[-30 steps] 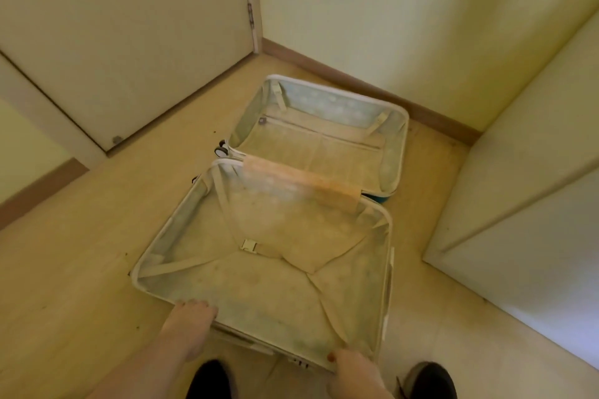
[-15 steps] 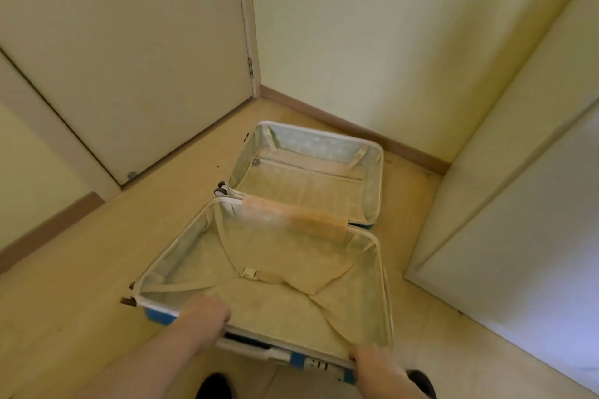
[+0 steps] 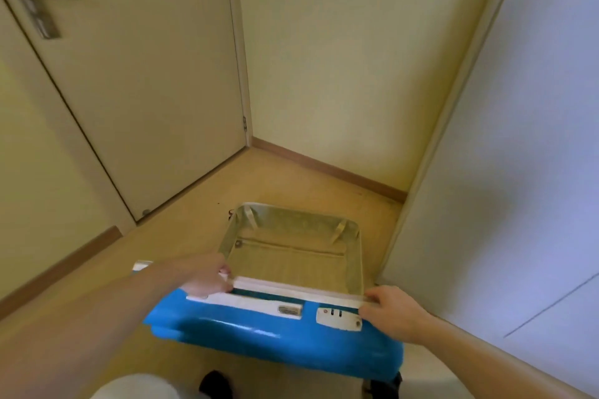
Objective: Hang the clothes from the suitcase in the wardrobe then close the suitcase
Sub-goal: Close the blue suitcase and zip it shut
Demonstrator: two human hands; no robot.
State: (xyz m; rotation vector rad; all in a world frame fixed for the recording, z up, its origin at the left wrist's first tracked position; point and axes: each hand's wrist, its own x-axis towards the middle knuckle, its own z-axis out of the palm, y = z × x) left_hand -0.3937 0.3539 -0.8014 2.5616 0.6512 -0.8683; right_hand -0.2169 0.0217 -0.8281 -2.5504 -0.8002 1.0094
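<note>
A blue hard-shell suitcase lies on the floor. Its near half (image 3: pixel 259 337) is raised steeply, so the blue outer shell, a white rim and a combination lock (image 3: pixel 338 318) face me. The far half (image 3: pixel 291 256) lies flat and open, showing beige lining with a zip and straps and no clothes. My left hand (image 3: pixel 207 275) grips the raised rim at its left end. My right hand (image 3: pixel 393 312) holds the same rim at its right end, fingers curled over it. The white wardrobe (image 3: pixel 525 172) stands on the right, its doors closed.
A closed cream door (image 3: pixel 146 81) with a metal handle (image 3: pixel 35 6) fills the left. A wall with a brown skirting board (image 3: pixel 327 168) runs behind the suitcase. My dark shoes (image 3: pixel 214 382) and a white trouser leg show at the bottom edge.
Both hands have lifted the near half from flat on the floor to nearly upright, swinging it toward the far half. The lining that showed before is now hidden behind the blue shell.
</note>
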